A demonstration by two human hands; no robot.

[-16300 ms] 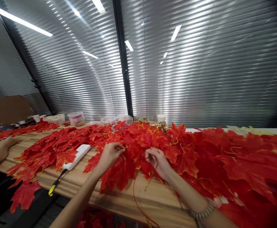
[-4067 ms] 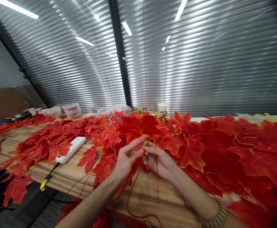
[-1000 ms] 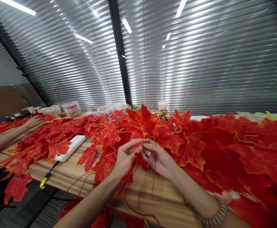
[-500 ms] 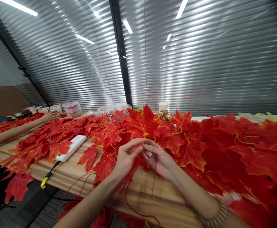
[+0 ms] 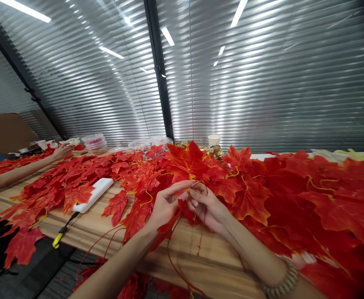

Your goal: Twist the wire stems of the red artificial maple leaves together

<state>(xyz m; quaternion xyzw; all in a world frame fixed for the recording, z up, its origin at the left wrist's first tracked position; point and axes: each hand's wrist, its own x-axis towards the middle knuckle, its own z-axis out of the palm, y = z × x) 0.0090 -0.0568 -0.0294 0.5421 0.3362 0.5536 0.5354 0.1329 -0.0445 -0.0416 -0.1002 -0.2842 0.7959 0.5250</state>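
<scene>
My left hand and my right hand meet at the middle of the table, fingertips pinched together. Between them is the yellow stem of a large red artificial maple leaf, which stands up beyond the fingers. My left hand is closed on this stem. My right fingertips are closed around a thin red cord that loops over them and hangs down. Another red leaf dangles beneath my left palm. The exact knot or join at the fingertips is too small to make out.
Red leaves heap across the wooden table. A white power bank with a cable lies to the left. Behind stand a paper cup and plastic tubs. Another person's hand reaches in at far left.
My hands stay in nearly the same place while the fingers shift slightly at the stem. The leaf under my left hand has swung left. The other person's hand has moved a little left.
</scene>
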